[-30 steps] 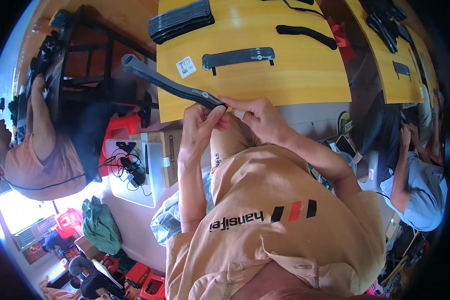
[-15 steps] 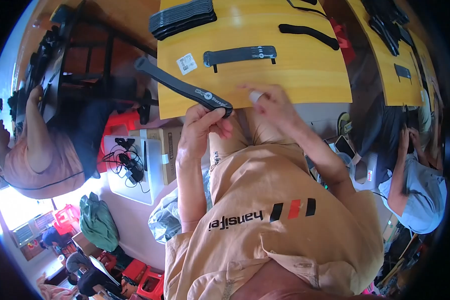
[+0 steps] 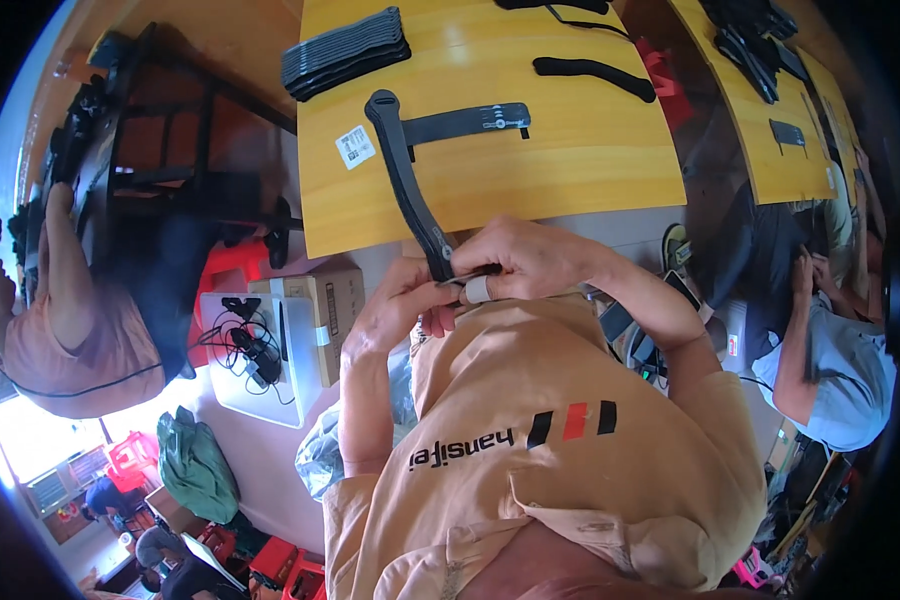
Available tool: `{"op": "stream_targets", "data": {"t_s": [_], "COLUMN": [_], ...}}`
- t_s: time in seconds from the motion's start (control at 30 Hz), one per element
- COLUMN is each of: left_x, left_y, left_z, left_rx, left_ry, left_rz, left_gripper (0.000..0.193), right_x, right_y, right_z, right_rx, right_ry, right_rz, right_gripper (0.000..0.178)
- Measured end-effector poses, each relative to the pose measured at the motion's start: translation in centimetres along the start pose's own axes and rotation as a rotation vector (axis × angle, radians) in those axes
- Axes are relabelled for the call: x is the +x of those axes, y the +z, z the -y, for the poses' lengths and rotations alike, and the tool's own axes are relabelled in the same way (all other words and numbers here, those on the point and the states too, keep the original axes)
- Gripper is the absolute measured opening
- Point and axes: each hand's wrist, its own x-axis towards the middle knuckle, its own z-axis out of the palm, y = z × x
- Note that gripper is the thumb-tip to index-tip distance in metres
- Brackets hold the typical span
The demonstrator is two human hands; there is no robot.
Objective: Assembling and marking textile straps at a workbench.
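Observation:
A long dark grey strap (image 3: 408, 190) with a rounded tip and pale print near its lower end rises from my hands over the table edge. My left hand (image 3: 395, 305) pinches its lower end. Closed at that same end, my right hand (image 3: 530, 260) meets the left one, and a whitish band (image 3: 478, 290) is wrapped round one of its fingers. The fingers hide the strap's very end. Beyond it, a similar grey strap (image 3: 470, 122) lies flat across the yellow table (image 3: 570, 180), partly covered by the held one.
A stack of dark straps (image 3: 345, 55) lies at the far left, near a white printed label (image 3: 354, 147). A curved black strap (image 3: 595, 75) is at right. Left of me, a white bin (image 3: 255, 370) holds cables beside a cardboard box (image 3: 342, 310). Co-workers sit on both sides.
My right hand has come in from the right and closed on the strap's lower end. The strap has swung from slanting left to nearly upright, and my left hand is slightly lower.

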Motion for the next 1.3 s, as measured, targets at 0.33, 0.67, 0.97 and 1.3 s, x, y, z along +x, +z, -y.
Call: {"op": "stream_targets", "data": {"t_s": [0.33,0.67,0.97,1.3], "left_x": [-0.4,0.4,-0.9,-7.3], "left_y": [1.8,2.1,1.0,-10.3], "left_z": [0.2,0.3,1.2,10.3], "left_rx": [-0.466,-0.097,-0.451,-0.111], "left_ry": [0.108,0.177,0.066,-0.031], "left_rz": [0.114,-0.149,0.108,0.501], "left_gripper": [0.02,0.032,0.034,0.043], "right_x": [-1.7,-0.8,-2.9,-14.6], "right_y": [1.8,1.8,1.5,-11.8], "right_z": [-0.8,-2.3,0.8,6.4], "right_rx": [1.248,0.901,1.372,1.5], "right_ry": [0.258,0.17,0.354,-0.794], "right_rz": [-0.05,-0.157,-0.327,-0.603], "right_gripper": [0.013,0.031,0.023,0.025]}}
